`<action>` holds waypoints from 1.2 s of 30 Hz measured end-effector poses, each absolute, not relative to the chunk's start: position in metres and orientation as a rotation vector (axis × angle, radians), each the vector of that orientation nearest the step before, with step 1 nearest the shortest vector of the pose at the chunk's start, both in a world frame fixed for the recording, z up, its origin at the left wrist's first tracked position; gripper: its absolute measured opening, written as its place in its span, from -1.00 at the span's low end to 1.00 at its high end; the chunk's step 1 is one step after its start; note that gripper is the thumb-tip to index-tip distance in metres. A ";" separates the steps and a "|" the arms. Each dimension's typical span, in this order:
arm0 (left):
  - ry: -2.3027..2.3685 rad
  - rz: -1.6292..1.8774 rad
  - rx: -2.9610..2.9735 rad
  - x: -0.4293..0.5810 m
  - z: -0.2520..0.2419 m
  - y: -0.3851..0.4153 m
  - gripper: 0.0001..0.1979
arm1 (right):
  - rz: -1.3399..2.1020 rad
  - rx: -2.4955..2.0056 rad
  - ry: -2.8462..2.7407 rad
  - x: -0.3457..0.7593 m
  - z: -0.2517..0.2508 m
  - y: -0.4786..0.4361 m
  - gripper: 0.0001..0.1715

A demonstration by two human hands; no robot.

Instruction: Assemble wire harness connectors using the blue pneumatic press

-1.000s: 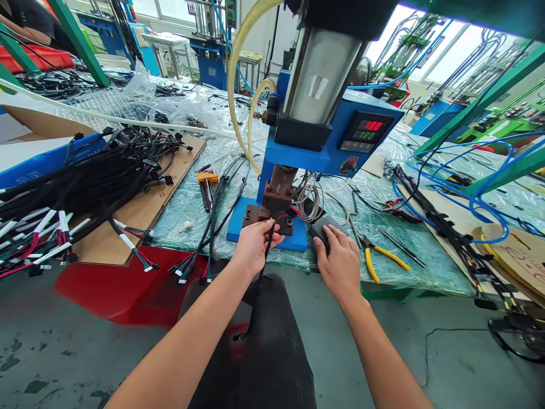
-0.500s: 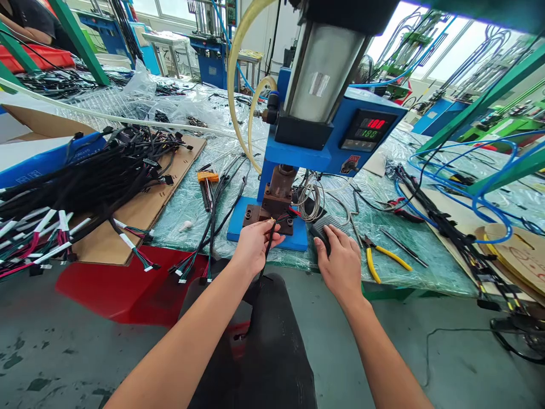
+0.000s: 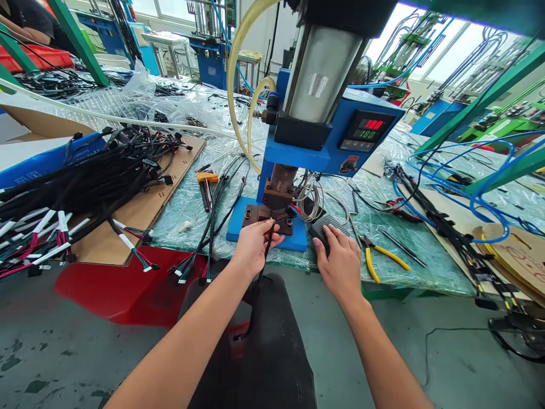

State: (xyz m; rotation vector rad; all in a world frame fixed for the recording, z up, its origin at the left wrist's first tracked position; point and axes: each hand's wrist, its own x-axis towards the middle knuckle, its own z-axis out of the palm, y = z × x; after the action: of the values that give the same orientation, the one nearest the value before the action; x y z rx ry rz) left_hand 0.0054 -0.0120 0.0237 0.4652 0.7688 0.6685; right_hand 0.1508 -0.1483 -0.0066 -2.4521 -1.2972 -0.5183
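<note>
My left hand [image 3: 254, 245] pinches a black cable [image 3: 268, 250] between thumb and fingers at the front of a small blue press [image 3: 293, 241]. The cable hangs down towards my lap. Its thin red and black wires [image 3: 281, 217] lie over the brown metal lower block [image 3: 258, 215], beneath the brown upper block [image 3: 279, 196]. The wire tips are too small to make out. My right hand [image 3: 340, 261] lies over a black ribbed foot pedal [image 3: 330, 224] on the table, fingers on its top and thumb at its near side.
Yellow-handled pliers [image 3: 385, 255] and a dark pen-like rod [image 3: 402, 247] lie right of the pedal. Leftward are loose black cables [image 3: 217, 213], an orange-topped tool [image 3: 207, 177] and a cable heap [image 3: 93, 176] on cardboard [image 3: 166, 199]. A red bin [image 3: 114, 295] stands below; another person [image 3: 34, 25] sits far left.
The press's upper block has risen slightly, showing a small gap above the lower block and more of the wires. Both hands have stayed almost in place.
</note>
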 end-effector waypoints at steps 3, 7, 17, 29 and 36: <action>0.755 0.663 0.473 0.005 0.022 -0.012 -0.86 | -0.511 -2.464 -1.308 0.149 -0.006 -0.150 -0.44; 0.742 0.668 0.489 0.004 0.021 -0.011 -0.86 | -0.497 -2.455 -1.304 0.147 -0.008 -0.151 -0.44; 0.713 0.628 0.524 -0.007 0.035 -0.019 -0.86 | -0.416 -2.398 -1.304 0.151 -0.008 -0.153 -0.44; 0.680 0.681 0.823 -0.078 0.032 -0.082 -0.75 | 0.448 -1.732 -1.029 0.068 0.049 -0.179 -0.44; 0.730 0.730 0.928 -0.102 0.034 -0.099 -0.77 | 0.790 -1.645 -1.024 0.026 0.075 -0.170 -0.62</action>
State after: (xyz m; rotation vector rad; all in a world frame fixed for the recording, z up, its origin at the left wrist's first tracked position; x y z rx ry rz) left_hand -0.1016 -0.0990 0.0338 0.9276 0.7301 0.7301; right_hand 0.0256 -0.1702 0.0752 -1.6447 -1.0238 0.7903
